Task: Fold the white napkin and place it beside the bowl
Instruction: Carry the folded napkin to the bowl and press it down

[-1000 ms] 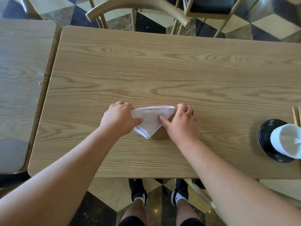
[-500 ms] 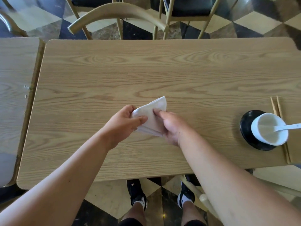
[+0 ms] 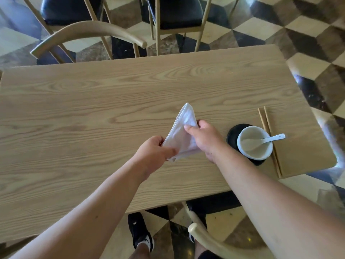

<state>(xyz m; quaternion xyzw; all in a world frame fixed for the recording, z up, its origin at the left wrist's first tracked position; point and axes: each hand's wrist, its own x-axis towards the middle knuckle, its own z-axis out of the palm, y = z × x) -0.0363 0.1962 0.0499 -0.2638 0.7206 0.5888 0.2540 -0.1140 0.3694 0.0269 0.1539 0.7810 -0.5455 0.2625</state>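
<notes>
White napkin (image 3: 182, 134), folded into a triangle, was held between both of your hands above the wooden table (image 3: 93, 109), with its point aimed away from you and its lower corner hanging near your left palm. Your left hand (image 3: 154, 156) pinched the lower left edge, thumb on top and fingers curled beneath the cloth. Your right hand (image 3: 205, 139) gripped the right edge, thumb pressed onto the fabric and the other fingers closed behind it. Whether the cloth touched the tabletop, you could not tell from this view. The white bowl (image 3: 254, 143) sat to the right of your right hand on a black saucer (image 3: 233, 135), near the table's right end, with a white ceramic spoon (image 3: 268, 139) resting inside, its handle pointing right over the rim. A pair of wooden chopsticks (image 3: 266, 120) lay just beside the bowl on its far right side, passing behind it. Your black shoes (image 3: 139, 228) showed a small pale mark, too blurred to read. No other writing or brand was legible anywhere. Wooden chairs (image 3: 89, 32) with dark seats stood at the far side on the checkered floor (image 3: 308, 30).
</notes>
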